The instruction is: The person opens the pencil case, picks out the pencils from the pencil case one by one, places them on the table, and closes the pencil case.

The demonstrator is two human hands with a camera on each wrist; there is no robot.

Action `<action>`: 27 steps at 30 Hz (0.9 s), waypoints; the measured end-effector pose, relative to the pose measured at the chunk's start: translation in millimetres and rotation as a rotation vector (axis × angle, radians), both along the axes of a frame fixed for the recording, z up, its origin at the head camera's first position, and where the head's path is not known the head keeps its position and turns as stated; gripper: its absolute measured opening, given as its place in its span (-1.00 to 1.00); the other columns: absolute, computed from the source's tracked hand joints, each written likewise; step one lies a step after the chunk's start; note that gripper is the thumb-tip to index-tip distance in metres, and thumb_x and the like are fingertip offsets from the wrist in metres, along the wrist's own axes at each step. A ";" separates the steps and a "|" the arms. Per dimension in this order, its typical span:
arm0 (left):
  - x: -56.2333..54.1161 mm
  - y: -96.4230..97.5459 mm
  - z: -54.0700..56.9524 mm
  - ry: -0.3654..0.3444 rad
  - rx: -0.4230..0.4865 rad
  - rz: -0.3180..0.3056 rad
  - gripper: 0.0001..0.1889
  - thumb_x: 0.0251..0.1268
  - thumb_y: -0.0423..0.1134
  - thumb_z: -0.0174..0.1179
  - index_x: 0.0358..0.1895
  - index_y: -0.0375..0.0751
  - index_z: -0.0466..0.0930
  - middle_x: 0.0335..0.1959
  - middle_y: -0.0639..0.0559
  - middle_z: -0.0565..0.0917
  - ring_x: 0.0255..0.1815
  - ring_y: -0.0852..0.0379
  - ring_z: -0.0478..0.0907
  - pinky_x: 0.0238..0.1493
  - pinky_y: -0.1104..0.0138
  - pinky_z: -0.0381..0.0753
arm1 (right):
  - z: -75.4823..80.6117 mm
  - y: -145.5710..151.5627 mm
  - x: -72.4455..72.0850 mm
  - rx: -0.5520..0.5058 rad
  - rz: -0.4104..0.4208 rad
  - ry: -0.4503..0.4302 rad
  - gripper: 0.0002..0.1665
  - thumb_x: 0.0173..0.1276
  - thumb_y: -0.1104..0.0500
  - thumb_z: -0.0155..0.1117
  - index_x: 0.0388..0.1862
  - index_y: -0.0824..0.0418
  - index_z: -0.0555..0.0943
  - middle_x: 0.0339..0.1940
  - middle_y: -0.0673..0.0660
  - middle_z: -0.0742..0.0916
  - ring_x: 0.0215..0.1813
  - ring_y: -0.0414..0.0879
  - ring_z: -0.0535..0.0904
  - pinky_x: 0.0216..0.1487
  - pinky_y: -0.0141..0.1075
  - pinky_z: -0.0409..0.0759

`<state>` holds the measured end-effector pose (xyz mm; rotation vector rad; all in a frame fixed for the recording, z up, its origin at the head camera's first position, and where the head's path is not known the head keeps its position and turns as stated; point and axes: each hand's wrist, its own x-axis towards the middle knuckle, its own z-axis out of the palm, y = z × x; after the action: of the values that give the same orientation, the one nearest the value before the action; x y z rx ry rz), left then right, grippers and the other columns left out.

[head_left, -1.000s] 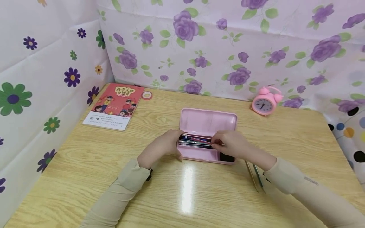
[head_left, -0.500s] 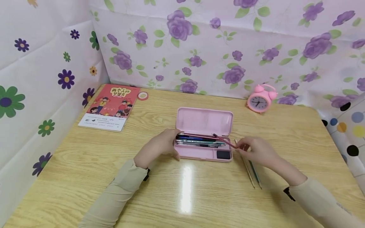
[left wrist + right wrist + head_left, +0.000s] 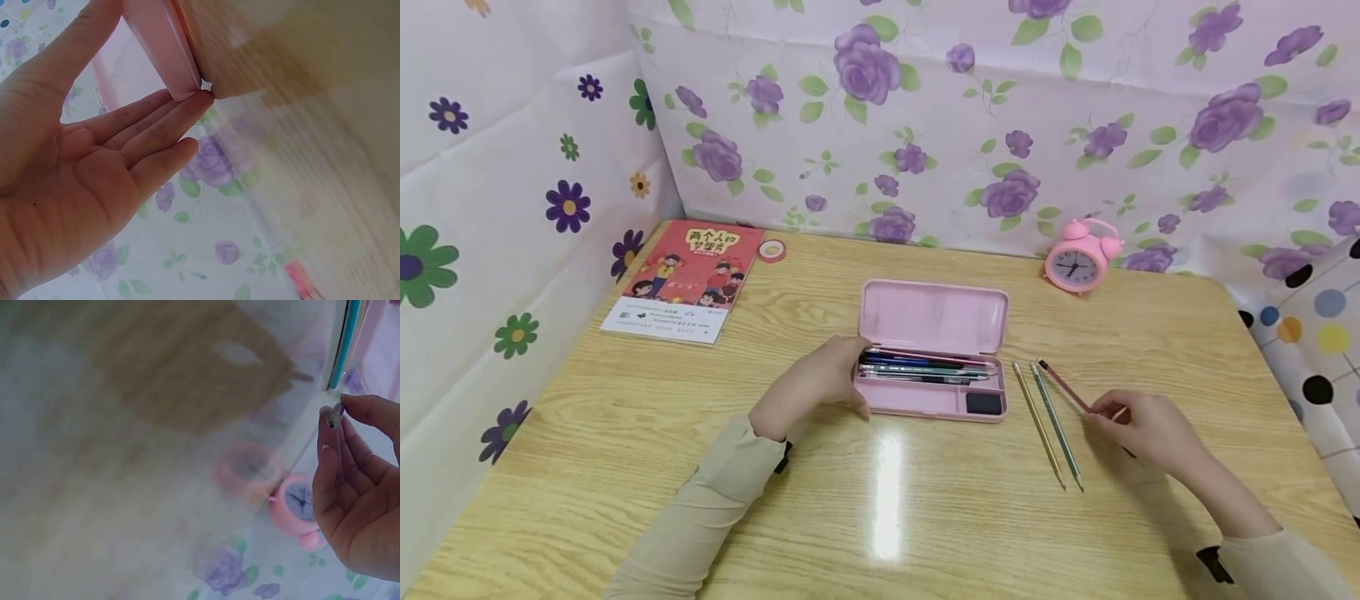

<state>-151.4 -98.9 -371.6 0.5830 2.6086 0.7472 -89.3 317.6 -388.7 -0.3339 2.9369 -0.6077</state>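
Red pencil (image 3: 1063, 385) and right hand (image 3: 1153, 425) had shifted rightward, farther from the pink pencil case (image 3: 910, 397), since moments earlier. Remotely, I recorded thumb and fingertips pinching that pencil, right of the gold pencil (image 3: 1038, 425) and green pencil (image 3: 1057, 427) on the table (image 3: 775, 517). My left hand (image 3: 823, 375), fingers extended, touched the case's left end (its lid stood open).
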 end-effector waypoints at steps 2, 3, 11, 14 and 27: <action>-0.6 -0.4 -0.2 0.001 -0.005 0.001 -0.10 -0.47 -0.21 0.61 0.17 -0.31 0.42 0.04 -0.12 0.58 0.10 -0.02 0.48 0.22 0.16 0.40 | -3.3 3.7 2.0 0.004 -0.025 -0.015 -0.81 0.26 0.01 0.28 -0.31 0.11 0.67 -0.46 -0.07 0.68 -0.45 -0.25 0.55 -0.48 -0.38 0.45; -1.0 -0.6 -0.3 0.001 -0.007 0.002 -0.10 -0.47 -0.21 0.61 0.17 -0.31 0.42 0.05 -0.12 0.58 0.11 -0.02 0.47 0.23 0.16 0.40 | -4.5 4.7 2.6 0.004 -0.033 -0.023 -0.80 0.26 0.01 0.28 -0.31 0.11 0.67 -0.45 -0.06 0.68 -0.45 -0.24 0.55 -0.48 -0.37 0.46; -2.3 -0.7 -1.0 0.004 -0.009 0.000 -0.09 -0.47 -0.20 0.61 0.17 -0.33 0.41 0.04 -0.14 0.58 0.10 -0.03 0.47 0.23 0.16 0.40 | -8.6 -1.5 5.6 -0.005 -0.067 -0.058 -0.78 0.26 0.02 0.28 -0.26 0.14 0.68 -0.42 -0.04 0.69 -0.42 -0.21 0.56 -0.44 -0.35 0.48; -2.0 -0.2 -0.5 0.002 -0.008 -0.001 -0.09 -0.47 -0.21 0.61 0.17 -0.34 0.41 0.03 -0.13 0.58 0.09 -0.02 0.48 0.22 0.16 0.41 | -9.5 -5.4 7.1 -0.008 -0.064 -0.059 -0.78 0.25 0.03 0.29 -0.26 0.15 0.67 -0.44 -0.06 0.68 -0.42 -0.22 0.55 -0.43 -0.34 0.49; -0.8 0.1 -1.5 0.002 -0.012 0.003 -0.16 -0.48 -0.22 0.61 0.11 -0.29 0.46 0.01 -0.10 0.60 0.08 -0.02 0.48 0.22 0.16 0.41 | -1.2 -10.7 0.9 -0.043 -0.011 -0.077 -0.66 0.29 0.01 0.25 -0.11 0.23 0.63 -0.38 0.01 0.69 -0.38 -0.16 0.60 -0.39 -0.32 0.55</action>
<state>-152.2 -98.8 -373.0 0.5772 2.6145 0.7321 -88.4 306.9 -389.9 -0.2918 2.8572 -0.6711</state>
